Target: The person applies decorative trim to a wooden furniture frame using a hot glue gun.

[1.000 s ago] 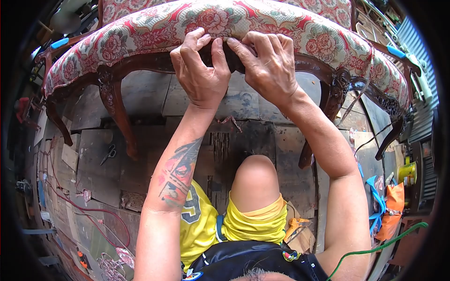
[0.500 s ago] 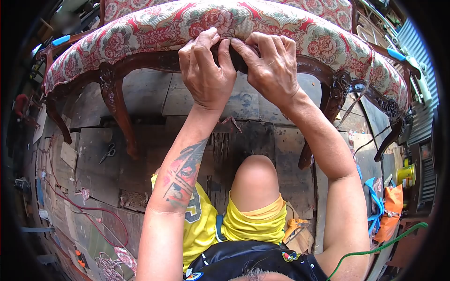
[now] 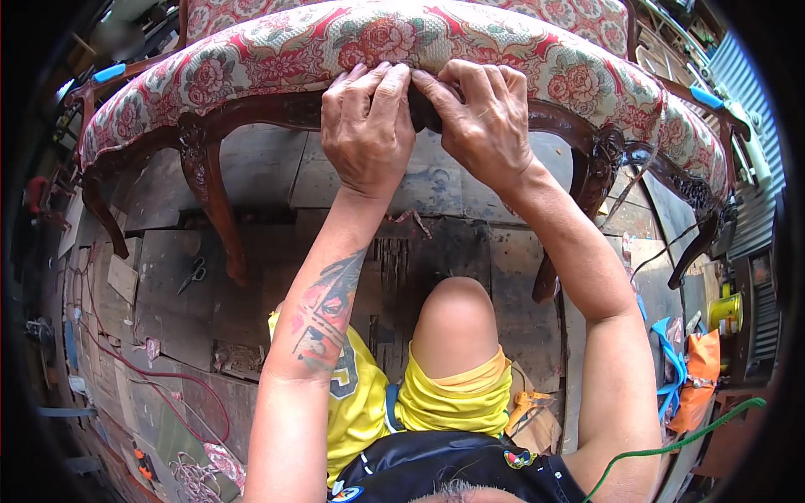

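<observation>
- Fabric (image 3: 277, 50) with red flowers covers the seat of a chair that stands on the floor (image 3: 168, 310) at the far side, in front of the seated person.
- Both hands meet at the middle of the front edge, where the fabric joins the carved wooden rail (image 3: 251, 113).
- Left hand (image 3: 362, 134): fingers close together and bent over the fabric's lower edge. The thumb is hidden, so I cannot tell whether it pinches.
- Right hand (image 3: 484, 117): fingers curled tight, holding the fabric edge against the rail.
- Step in hand, as I judge it: pulling and tucking the edge snug along the rail.
- Any next move calls for even tension, kept by one hand while the other shifts.
- Scissors (image 3: 194, 274) lie on the floor, near left.
- Writing: part of a dark "9" on the yellow shirt (image 3: 344, 377). The yellow can (image 3: 725, 312) at the right is too small to read.
</observation>
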Tool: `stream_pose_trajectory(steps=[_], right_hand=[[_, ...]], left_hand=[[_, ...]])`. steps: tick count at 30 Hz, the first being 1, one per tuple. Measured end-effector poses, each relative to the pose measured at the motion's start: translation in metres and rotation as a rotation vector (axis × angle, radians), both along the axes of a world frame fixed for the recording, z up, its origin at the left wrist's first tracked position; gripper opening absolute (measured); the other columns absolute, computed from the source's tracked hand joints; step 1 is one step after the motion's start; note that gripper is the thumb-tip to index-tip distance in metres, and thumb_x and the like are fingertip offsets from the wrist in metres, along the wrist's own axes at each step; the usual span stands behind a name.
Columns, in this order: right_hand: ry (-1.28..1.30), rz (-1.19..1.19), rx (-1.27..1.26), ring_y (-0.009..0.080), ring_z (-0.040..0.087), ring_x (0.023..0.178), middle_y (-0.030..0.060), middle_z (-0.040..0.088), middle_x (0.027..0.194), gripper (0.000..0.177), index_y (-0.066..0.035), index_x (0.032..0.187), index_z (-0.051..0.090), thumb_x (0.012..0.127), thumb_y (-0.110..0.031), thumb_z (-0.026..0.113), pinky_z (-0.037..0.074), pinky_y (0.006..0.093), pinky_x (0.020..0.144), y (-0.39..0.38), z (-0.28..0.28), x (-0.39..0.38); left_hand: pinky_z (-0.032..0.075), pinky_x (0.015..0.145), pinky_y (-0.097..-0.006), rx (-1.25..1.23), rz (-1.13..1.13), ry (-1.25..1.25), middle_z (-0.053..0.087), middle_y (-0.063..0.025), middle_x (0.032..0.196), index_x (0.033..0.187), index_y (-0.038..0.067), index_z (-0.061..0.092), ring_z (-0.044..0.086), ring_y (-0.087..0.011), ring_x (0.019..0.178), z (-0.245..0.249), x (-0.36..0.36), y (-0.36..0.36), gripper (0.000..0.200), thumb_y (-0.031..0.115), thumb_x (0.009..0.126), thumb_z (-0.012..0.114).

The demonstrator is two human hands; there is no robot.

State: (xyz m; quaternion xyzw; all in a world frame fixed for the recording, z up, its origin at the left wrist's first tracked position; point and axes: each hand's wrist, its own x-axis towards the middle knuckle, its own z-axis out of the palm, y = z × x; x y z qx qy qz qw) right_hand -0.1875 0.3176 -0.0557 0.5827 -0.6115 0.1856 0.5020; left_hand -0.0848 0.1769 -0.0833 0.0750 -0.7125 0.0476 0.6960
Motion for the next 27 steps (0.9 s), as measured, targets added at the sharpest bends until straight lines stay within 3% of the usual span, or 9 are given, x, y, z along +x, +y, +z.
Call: stream_pose_trajectory(steps=[12, 15, 24, 27], right_hand=[[0.011, -0.007, 0.000, 0.0197, 0.063, 0.103, 0.0003, 0.064, 0.110, 0.044, -0.016, 0.132, 0.078, 0.088, -0.019, 0.073, 0.042, 0.0446, 0.093, -0.0005, -0.0009, -0.0017], [0.011, -0.008, -0.004, 0.0195, 0.063, 0.103, -0.0003, 0.064, 0.109, 0.045, -0.017, 0.132, 0.078, 0.088, -0.018, 0.073, 0.042, 0.0444, 0.092, -0.0006, -0.0005, -0.0009], [-0.009, -0.003, -0.005, 0.0193, 0.063, 0.103, -0.0007, 0.064, 0.107, 0.045, -0.017, 0.131, 0.079, 0.086, -0.016, 0.073, 0.042, 0.0449, 0.093, 0.0002, -0.0006, -0.0003], [-0.001, 0.000, -0.009, 0.0192, 0.063, 0.103, -0.0006, 0.064, 0.107, 0.046, -0.017, 0.131, 0.079, 0.086, -0.016, 0.073, 0.042, 0.0449, 0.093, -0.0005, -0.0010, -0.0013]], left_hand=[[0.058, 0.087, -0.0383, 0.101, 0.032, 0.038, 0.080, -0.0028, 0.102, 0.108, 0.011, 0.071, 0.074, -0.0246, 0.097, 0.0025, -0.0017, 0.0065, 0.018, 0.014, 0.096, 0.083], [0.058, 0.088, -0.0379, 0.174, -0.002, 0.054, 0.079, -0.0018, 0.099, 0.108, 0.012, 0.071, 0.075, -0.0239, 0.095, 0.0040, -0.0022, 0.0085, 0.018, 0.013, 0.095, 0.083], [0.057, 0.071, -0.0411, 0.361, -0.233, 0.159, 0.078, -0.0040, 0.090, 0.103, 0.009, 0.072, 0.073, -0.0280, 0.079, 0.0034, -0.0011, 0.0043, 0.012, 0.018, 0.101, 0.080], [0.058, 0.072, -0.0408, 0.326, -0.183, 0.117, 0.078, -0.0048, 0.089, 0.102, 0.009, 0.073, 0.074, -0.0283, 0.080, 0.0067, 0.0048, 0.0033, 0.008, 0.016, 0.102, 0.078]])
